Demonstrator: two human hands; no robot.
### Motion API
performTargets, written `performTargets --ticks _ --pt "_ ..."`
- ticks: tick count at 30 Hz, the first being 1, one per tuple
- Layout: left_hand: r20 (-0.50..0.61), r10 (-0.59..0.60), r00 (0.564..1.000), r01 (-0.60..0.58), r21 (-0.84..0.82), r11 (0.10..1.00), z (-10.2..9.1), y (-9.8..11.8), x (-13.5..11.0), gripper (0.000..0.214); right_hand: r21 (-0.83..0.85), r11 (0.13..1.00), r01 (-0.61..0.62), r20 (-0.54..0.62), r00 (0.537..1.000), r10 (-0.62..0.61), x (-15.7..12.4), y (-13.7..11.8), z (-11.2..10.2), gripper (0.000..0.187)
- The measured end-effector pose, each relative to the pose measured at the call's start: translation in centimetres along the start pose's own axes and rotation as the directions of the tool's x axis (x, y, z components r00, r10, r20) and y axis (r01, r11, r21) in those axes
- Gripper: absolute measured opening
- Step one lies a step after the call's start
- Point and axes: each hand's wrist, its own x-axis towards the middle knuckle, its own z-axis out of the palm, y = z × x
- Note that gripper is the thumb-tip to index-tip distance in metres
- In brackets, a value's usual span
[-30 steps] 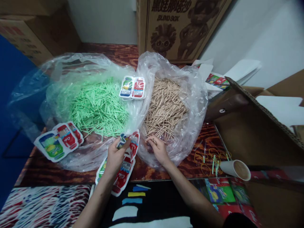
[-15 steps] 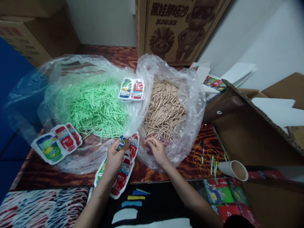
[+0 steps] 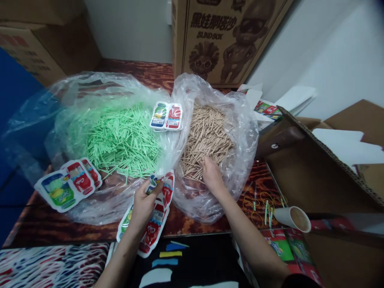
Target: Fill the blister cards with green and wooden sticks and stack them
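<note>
My left hand (image 3: 145, 198) is closed on bottle-shaped printed packets (image 3: 168, 188), red and green, which overlap and hang below it at the table's front edge. My right hand (image 3: 212, 175) reaches into the clear bag on the right, fingers pinched together at the pile of thin brown sticks (image 3: 207, 134). The back of that hand hides most of what its fingers grip. In the clear bag on the left lies a heap of light green sticks (image 3: 124, 140). A pair of bottle-shaped packs (image 3: 166, 116) rests between the two heaps.
More bottle-shaped packs (image 3: 69, 182) lie on the left bag's front edge. Yellow rubber bands (image 3: 255, 204) and a paper cup (image 3: 292, 219) lie at the right. An open carton (image 3: 300, 172) stands beside the table; a large printed box (image 3: 216, 44) stands behind.
My right hand has moved from the near edge of the brown sticks forward and right into the pile. Brown stick ends seen in it before are now hidden. My left hand keeps its hold.
</note>
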Motion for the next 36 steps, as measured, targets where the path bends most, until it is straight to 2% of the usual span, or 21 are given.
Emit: performTargets --ticks 3,6,8,9,10,11,12,13,14,15,16,17,19,23,25,27,31,33,36 --pt "0.037 0.024 0.999 -0.025 0.013 1.000 0.3 -0.1 0.0 0.018 -0.356 0.934 0.039 0.125 0.992 0.006 1.4 -1.4 0.5 0.024" --pt "0.071 0.025 0.997 -0.026 0.022 0.999 0.4 0.2 -0.2 0.020 -0.463 0.885 0.051 0.181 0.983 0.038 2.3 -2.2 0.8 0.027" --pt "0.068 0.035 0.997 -0.037 0.038 0.999 0.4 0.5 -0.4 0.022 -0.355 0.935 0.026 0.161 0.986 0.034 2.7 -1.9 0.6 0.024" --pt "0.065 0.043 0.997 -0.047 0.055 0.997 0.3 0.6 -0.4 0.023 -0.226 0.974 -0.009 0.138 0.990 0.041 2.8 -1.6 0.4 0.021" --pt "0.061 0.055 0.997 -0.060 0.075 0.995 0.2 0.6 -0.4 0.023 -0.035 0.998 -0.059 0.117 0.991 0.063 2.9 -1.1 0.1 0.016" --pt "0.062 0.067 0.996 -0.073 0.096 0.993 0.1 0.5 -0.5 0.022 0.208 0.971 -0.118 0.116 0.989 0.096 3.0 -0.7 -0.2 0.012" --pt "0.069 0.078 0.995 -0.086 0.117 0.989 0.1 0.4 -0.5 0.021 0.463 0.867 -0.184 0.145 0.981 0.131 3.0 -0.3 -0.6 0.010" --pt "0.081 0.089 0.993 -0.100 0.135 0.986 0.0 0.3 -0.4 0.019 0.677 0.692 -0.250 0.204 0.967 0.149 2.9 0.0 -0.9 0.009" --pt "0.098 0.102 0.990 -0.117 0.154 0.981 0.0 0.2 -0.4 0.017 0.816 0.486 -0.312 0.279 0.950 0.142 2.7 0.1 -1.2 0.008" --pt "0.118 0.119 0.986 -0.138 0.174 0.975 0.1 0.0 -0.4 0.015 0.882 0.295 -0.368 0.350 0.930 0.111 2.5 0.0 -1.5 0.009" --pt "0.139 0.137 0.981 -0.163 0.195 0.967 0.2 -0.1 -0.4 0.014 0.898 0.150 -0.414 0.408 0.910 0.068 2.2 -0.3 -1.9 0.012" --pt "0.161 0.152 0.975 -0.185 0.215 0.959 0.3 -0.1 -0.4 0.013 0.890 0.052 -0.453 0.453 0.891 0.022 2.0 -0.8 -2.2 0.016" --pt "0.191 0.161 0.968 -0.206 0.246 0.947 0.7 0.0 -0.4 0.012 0.864 -0.069 -0.499 0.496 0.866 -0.064 1.5 -2.2 -2.8 0.020" --pt "0.194 0.098 0.976 -0.144 0.238 0.960 1.3 0.3 -0.5 0.017 0.853 -0.217 -0.474 0.440 0.878 -0.188 0.7 -5.6 -3.4 0.005" --pt "0.179 0.044 0.983 -0.082 0.211 0.974 1.6 0.4 -0.6 0.020 0.860 -0.219 -0.460 0.417 0.883 -0.217 0.2 -6.9 -3.3 0.002" --pt "0.161 0.000 0.987 -0.028 0.173 0.985 1.7 0.4 -0.6 0.020 0.871 -0.172 -0.461 0.418 0.877 -0.236 -0.3 -7.6 -3.0 0.008" --pt "0.164 -0.050 0.985 0.031 0.116 0.993 1.6 0.1 -0.6 0.022 0.844 -0.044 -0.534 0.505 0.820 -0.271 -1.0 -7.6 -2.4 0.015" --pt "0.169 -0.082 0.982 0.062 0.123 0.990 1.6 -0.1 -0.6 0.027 0.840 0.040 -0.541 0.531 0.807 -0.259 -1.3 -7.2 -2.4 0.015" --pt "0.165 -0.073 0.983 0.053 0.126 0.991 1.6 -0.1 -0.5 0.026 0.840 0.217 -0.497 0.541 0.797 -0.269 -1.6 -7.0 -2.8 0.017"
